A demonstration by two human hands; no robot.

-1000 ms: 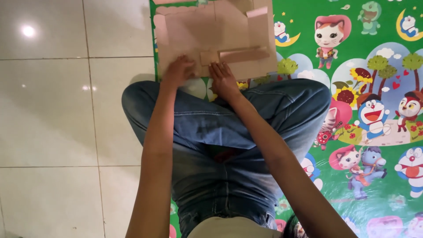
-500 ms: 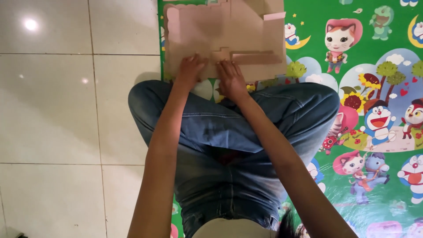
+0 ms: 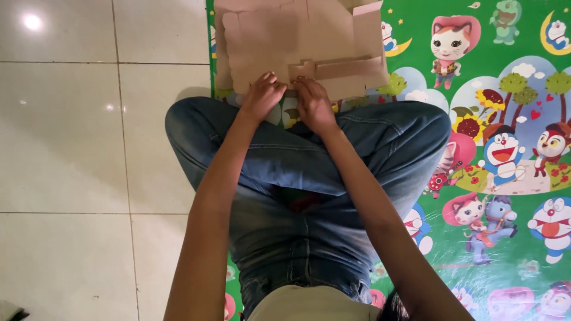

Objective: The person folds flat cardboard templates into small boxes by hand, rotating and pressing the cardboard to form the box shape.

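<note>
Head view: flat brown cardboard box blank (image 3: 297, 41) on cartoon play mat (image 3: 505, 119), beyond the denim knees (image 3: 309, 154); left hand (image 3: 262, 95) and right hand (image 3: 313, 102) pinching its near edge (one flap raised, rest apparently unfolded).

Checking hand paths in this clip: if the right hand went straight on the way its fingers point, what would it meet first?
The right hand points away from the body and already touches the cardboard; going on, it would likely meet the raised fold.
</note>
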